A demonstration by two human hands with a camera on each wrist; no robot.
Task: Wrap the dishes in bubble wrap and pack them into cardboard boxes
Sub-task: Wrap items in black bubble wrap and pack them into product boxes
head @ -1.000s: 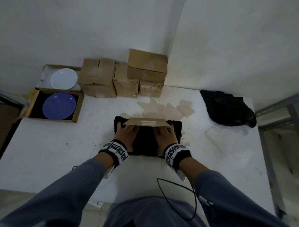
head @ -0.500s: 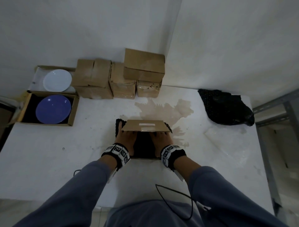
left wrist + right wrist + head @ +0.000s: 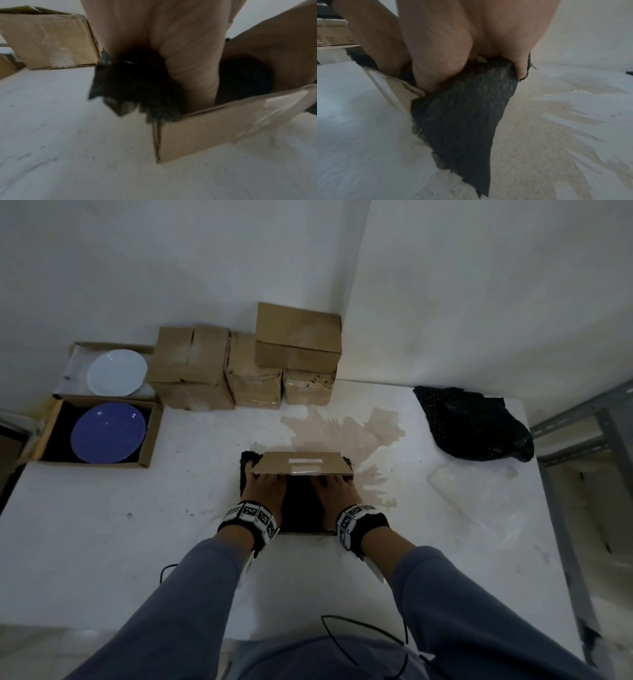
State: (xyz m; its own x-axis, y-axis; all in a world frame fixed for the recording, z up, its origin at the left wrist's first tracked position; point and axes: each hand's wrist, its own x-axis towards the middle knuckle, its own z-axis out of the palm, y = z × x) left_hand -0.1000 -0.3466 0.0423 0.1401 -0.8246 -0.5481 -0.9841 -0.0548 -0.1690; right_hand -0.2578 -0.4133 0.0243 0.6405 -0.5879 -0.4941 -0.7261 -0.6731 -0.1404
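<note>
**Two plates to go, one nearly boxed**

Far left: blue plate (image 3: 108,432) and white plate (image 3: 117,372), both bare in open trays, then closed boxes (image 3: 298,337) stacked by the wall. Mid-table, left hand (image 3: 265,486) down inside the box (image 3: 214,129), fingers fairly straight, pressing black bubble wrap (image 3: 462,115); tips buried, so can't say more. No dish visible, presumably inside that bundle. Far flap (image 3: 303,467) tipped further toward the body than a second ago, over both sets of knuckles, with less wrap spilling out the sides. Right hand (image 3: 337,489) pushing in too, little finger hooked over a wrap corner hanging outside. Spare wrap (image 3: 472,422) heaped off right. Looks close to shutting; tuck that corner first.
</note>
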